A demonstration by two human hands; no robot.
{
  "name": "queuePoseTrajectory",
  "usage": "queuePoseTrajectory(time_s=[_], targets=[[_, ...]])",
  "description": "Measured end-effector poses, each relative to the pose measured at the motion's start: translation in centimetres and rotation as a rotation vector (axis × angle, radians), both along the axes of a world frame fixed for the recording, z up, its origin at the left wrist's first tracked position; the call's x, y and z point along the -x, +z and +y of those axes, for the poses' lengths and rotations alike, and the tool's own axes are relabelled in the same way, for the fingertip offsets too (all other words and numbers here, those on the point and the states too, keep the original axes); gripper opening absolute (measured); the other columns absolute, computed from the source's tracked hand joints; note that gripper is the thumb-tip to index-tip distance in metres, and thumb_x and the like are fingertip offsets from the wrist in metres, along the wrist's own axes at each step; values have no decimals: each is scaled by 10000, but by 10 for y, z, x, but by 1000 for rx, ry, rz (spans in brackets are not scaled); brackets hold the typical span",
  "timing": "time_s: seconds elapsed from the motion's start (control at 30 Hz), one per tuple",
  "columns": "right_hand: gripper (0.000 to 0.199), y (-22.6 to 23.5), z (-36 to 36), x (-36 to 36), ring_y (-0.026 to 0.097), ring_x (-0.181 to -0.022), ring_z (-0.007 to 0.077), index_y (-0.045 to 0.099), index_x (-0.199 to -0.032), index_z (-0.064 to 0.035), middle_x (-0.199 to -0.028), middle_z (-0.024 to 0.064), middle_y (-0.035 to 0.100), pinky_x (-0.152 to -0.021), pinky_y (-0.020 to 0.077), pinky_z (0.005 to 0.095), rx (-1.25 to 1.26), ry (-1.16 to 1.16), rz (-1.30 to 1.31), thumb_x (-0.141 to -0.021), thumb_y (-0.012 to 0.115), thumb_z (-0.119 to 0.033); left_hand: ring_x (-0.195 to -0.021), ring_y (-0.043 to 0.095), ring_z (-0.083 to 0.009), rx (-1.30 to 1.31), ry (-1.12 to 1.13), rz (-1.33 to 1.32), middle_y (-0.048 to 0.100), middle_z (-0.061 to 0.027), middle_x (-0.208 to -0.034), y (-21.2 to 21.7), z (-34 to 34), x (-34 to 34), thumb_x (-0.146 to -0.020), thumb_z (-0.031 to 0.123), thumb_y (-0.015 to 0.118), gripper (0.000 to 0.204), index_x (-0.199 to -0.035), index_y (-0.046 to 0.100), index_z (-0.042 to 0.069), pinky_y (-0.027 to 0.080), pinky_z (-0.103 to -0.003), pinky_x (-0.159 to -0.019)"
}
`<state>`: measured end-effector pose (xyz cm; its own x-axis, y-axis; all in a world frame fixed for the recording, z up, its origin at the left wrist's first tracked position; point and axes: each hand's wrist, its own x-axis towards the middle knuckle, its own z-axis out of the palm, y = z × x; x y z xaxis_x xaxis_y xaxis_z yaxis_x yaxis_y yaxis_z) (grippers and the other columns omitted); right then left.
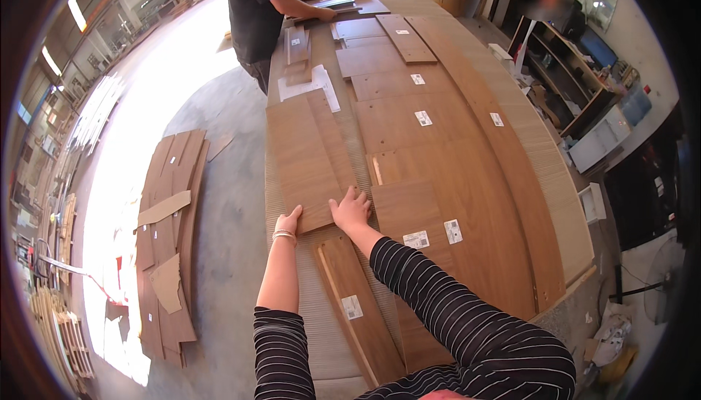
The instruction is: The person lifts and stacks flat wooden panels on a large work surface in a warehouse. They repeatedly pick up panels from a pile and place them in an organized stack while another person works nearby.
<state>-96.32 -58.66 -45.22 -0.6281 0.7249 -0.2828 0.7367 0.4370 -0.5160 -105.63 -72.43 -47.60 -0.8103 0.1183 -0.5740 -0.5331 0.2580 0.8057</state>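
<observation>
I read this as a woodworking workshop | long bench covered in brown wood-veneer panels with white labels | more panels stacked on the concrete floor at left | cluttered shelves far right | co-worker at far end.

- My left hand and right hand press flat on the near end of a brown wood panel.
- More panels cover the long table.
- Another person stands at the far end.

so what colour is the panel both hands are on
Brown wood-grain panel, under the left hand and right hand; head view.
</observation>
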Motion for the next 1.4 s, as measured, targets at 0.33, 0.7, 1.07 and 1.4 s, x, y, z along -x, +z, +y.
queuePoseTrajectory(time_s=[0.33,0.7,1.07,1.4], targets=[[546,-6,82,19,578,-825,353,520,-974,126,-894,278,573,-692,454,394,320,8,372,-833,507,-402,-787,598,-213,-180,-107,1,566,-116,-959,76,9,22,-795,296,613,430,-1063,456,-2,524,-362,-643],[287,62,107,-273,485,-780,80,512,-1031,24,-885,26,558,-667,409,225,823,-143,612,-870,511,-213,-914,540,-201,-521,18,-47,537,-89,-1026,96,-40,-143,-867,187,519,260,-1052,428,29,479,-344,-766],[391,55,109,-546,567,-886,178,493,-1057,1,-941,123,605,-769,433,294,316,-261,382,-845,545,-324,-928,517,-167,-606,18,41,528,-82,-1012,49,-44,-347,-854,107,538,259,-1061,407,23,445,-298,-816],[386,47,113,-510,493,-888,330,545,-1008,-24,-931,163,530,-775,403,397,-319,-44,308,-768,611,-319,-904,518,-172,-588,-11,93,506,-100,-1022,54,-8,-379,-850,122,545,308,-1071,364,8,452,-295,-797]])
